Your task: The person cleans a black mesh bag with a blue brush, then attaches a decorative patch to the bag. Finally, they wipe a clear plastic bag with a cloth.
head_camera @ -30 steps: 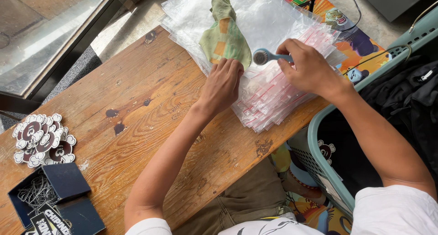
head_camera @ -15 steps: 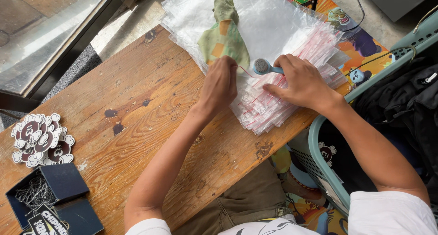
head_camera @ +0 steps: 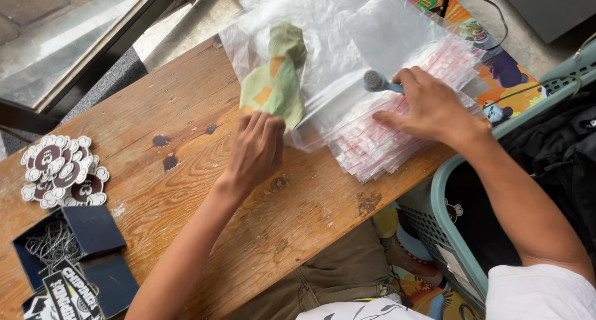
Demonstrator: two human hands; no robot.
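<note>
Packing workshop, zip bags [head_camera: 397, 140], stickers [head_camera: 59, 171]
</note>
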